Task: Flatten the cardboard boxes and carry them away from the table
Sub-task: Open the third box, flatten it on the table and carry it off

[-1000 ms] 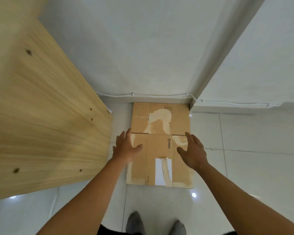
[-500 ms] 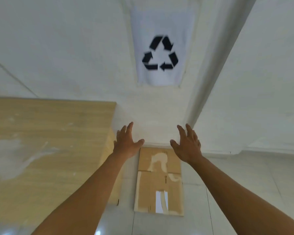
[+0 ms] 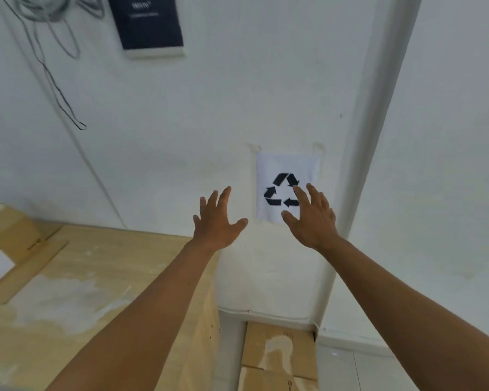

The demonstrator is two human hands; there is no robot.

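Note:
A flattened cardboard box (image 3: 277,359) lies on the floor against the wall, at the bottom of the view between my forearms. Another flattened cardboard box (image 3: 20,249) rests on the wooden table (image 3: 102,283) at the left edge. My left hand (image 3: 216,221) and my right hand (image 3: 312,218) are raised in front of the wall, fingers spread, holding nothing. Both hands are well above the floor box and apart from it.
A white sheet with a black recycling sign (image 3: 287,190) hangs on the wall behind my right hand. A dark wall box (image 3: 147,22) and loose cables (image 3: 54,60) are at the upper left. A wall corner (image 3: 373,153) runs down on the right.
My hands have lifted off the floor box and risen in front of the wall. The view has tilted upward, so the table top and its cardboard now show.

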